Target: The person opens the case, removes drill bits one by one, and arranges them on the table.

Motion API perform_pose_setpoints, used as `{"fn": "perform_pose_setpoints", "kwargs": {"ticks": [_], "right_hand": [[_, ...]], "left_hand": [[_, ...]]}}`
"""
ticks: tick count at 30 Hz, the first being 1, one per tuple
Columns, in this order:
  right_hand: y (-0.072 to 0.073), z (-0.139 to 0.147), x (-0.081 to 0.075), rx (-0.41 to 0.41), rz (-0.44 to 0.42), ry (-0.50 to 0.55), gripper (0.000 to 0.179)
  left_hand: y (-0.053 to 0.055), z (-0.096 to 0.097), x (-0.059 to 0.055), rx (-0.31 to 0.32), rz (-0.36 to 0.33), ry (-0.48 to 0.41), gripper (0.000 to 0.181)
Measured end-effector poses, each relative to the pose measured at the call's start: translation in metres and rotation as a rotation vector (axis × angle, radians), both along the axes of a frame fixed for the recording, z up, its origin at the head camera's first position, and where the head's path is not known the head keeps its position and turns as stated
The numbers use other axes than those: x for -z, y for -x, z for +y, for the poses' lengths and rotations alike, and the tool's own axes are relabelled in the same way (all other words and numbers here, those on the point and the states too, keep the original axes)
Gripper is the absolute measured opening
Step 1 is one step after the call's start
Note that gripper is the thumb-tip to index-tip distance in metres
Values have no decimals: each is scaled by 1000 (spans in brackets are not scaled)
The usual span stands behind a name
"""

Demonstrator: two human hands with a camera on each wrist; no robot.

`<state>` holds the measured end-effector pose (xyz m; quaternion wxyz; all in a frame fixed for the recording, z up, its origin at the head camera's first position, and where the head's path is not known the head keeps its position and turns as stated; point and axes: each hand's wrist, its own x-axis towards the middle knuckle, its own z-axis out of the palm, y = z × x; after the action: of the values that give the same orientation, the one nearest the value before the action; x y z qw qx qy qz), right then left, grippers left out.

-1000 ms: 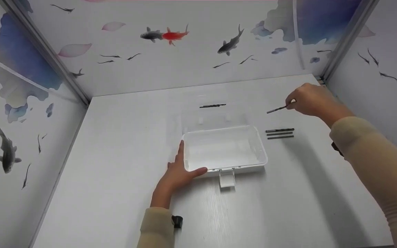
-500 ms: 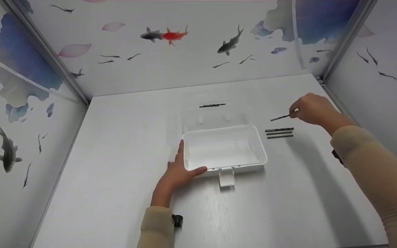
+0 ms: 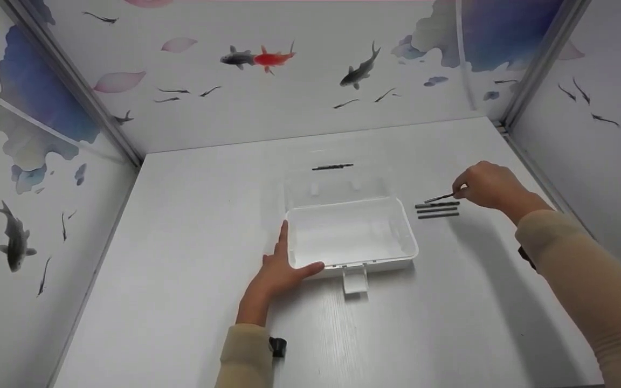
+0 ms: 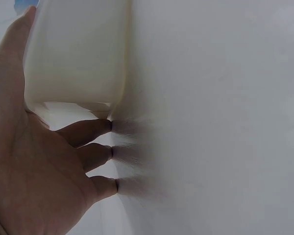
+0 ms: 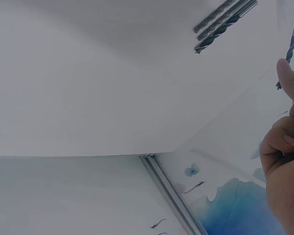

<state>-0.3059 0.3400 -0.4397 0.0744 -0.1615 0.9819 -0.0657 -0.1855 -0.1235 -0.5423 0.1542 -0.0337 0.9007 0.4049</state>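
Observation:
An open white box (image 3: 351, 229) lies on the table, its clear lid (image 3: 337, 187) tipped back behind it. My left hand (image 3: 276, 274) rests spread round the near left corner, thumb on the front rim and index finger along the left side. In the left wrist view, the other fingertips (image 4: 108, 126) press on the table beside the box. My right hand (image 3: 488, 185) pinches a thin drill bit (image 5: 292, 41) between thumb and fingers. That bit is just above a row of three drill bits (image 3: 437, 210) right of the box.
Several thin dark bits (image 3: 332, 167) show through the clear lid. A white latch (image 3: 355, 281) hangs from the box's front. Printed panels (image 3: 310, 81) with fish stand around the white table (image 3: 197, 231).
My right hand has come down toward the person with its drill bit, from behind the row to close over it. The left hand and the box stay where they were.

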Motion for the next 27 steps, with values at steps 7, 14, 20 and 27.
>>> {"fn": "perform_pose_setpoints", "kwargs": {"ticks": [7,14,20,27], "right_hand": [[-2,2,11,-27,-25,9,14],[-5,2,28,-9,-56,11,15],[-8,1,38,11,-73,30,15],[-11,0,50,16,-70,36,14]], "left_hand": [[0,0,1,-1,9,-15,135],[0,-1,4,1,16,-13,137],[0,-1,3,4,16,-12,135],[1,0,3,2,6,-3,134]]}}
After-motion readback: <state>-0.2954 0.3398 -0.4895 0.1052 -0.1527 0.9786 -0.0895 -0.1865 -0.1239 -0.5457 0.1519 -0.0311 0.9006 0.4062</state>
